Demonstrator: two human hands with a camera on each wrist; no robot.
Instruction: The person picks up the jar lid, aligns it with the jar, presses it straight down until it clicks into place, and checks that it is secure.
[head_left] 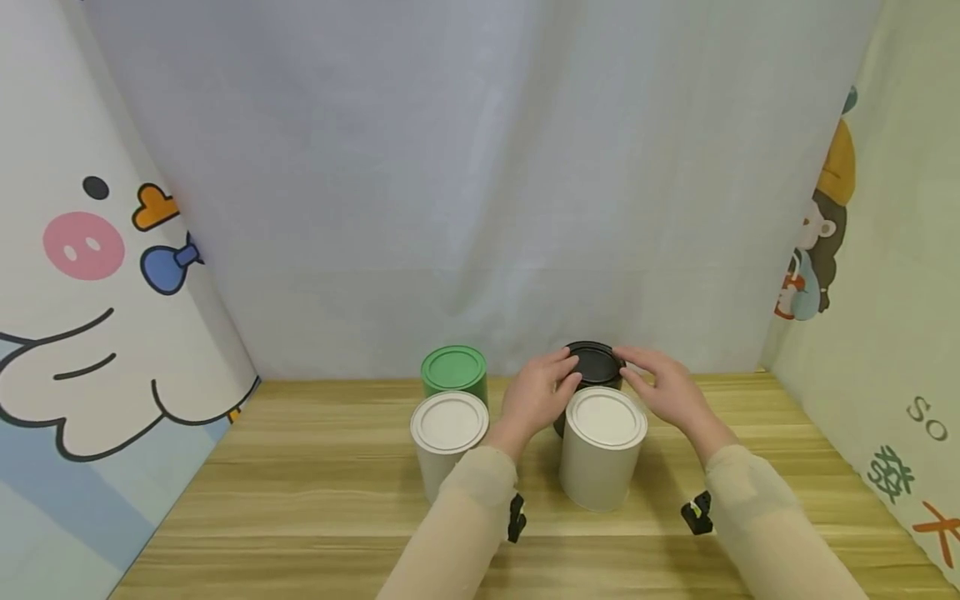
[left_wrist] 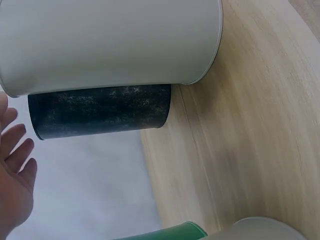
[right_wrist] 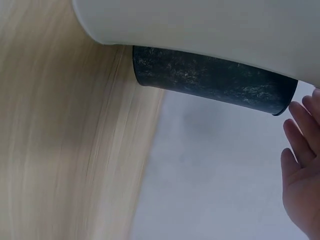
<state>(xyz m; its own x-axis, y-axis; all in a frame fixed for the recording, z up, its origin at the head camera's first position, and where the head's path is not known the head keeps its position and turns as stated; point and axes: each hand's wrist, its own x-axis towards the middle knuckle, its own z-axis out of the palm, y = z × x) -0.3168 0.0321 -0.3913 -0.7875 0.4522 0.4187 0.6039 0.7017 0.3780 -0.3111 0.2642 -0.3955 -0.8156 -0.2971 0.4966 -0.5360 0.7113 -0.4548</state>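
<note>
In the head view a black lidded can [head_left: 597,365] stands behind the right-hand white can [head_left: 600,471], which hides much of its body. My left hand [head_left: 534,396] is at the left side of the black lid, fingers at its rim. On the opposite side my right hand [head_left: 669,393] reaches to the rim too. From the left wrist, the fingers of the left hand [left_wrist: 17,185] are extended and spread near the black can's top end [left_wrist: 100,112]. The right wrist view has the right hand [right_wrist: 304,185] with long, loosely straight fingers by the rim of the scuffed black can [right_wrist: 215,80].
To the left on the wooden table [head_left: 315,500] are a green can [head_left: 454,369] and, before it, another white can [head_left: 448,425]. A pale curtain [head_left: 375,208] hangs behind the table; printed cloth panels [head_left: 67,333] flank both sides.
</note>
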